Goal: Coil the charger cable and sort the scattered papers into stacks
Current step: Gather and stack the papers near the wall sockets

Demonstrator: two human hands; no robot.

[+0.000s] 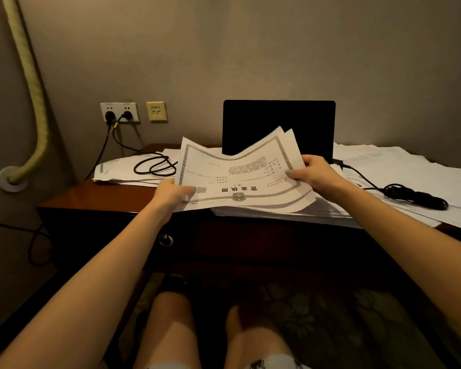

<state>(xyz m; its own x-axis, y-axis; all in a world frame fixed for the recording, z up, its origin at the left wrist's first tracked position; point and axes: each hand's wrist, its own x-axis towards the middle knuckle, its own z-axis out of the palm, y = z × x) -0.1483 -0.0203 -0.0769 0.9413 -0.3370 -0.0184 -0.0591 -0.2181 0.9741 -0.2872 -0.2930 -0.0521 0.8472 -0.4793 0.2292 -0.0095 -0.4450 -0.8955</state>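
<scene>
Above the front edge of the wooden desk (96, 195), the left hand (171, 192) pinches the 8 o'clock corner of a sheaf of papers (240, 169) and the right hand (314, 173) grips its 3 o'clock edge. A paper stack (277, 212) lies beneath. At 3 o'clock the charger cable (415, 197) lies bunched on loose sheets (410, 169).

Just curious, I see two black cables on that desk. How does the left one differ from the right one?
The left cable lies in loose, open loops; the right cable is bunched into a tight bundle. The left cable runs up to a wall socket; the right cable leads toward the laptop. Both are black and rest on loose papers.
</scene>
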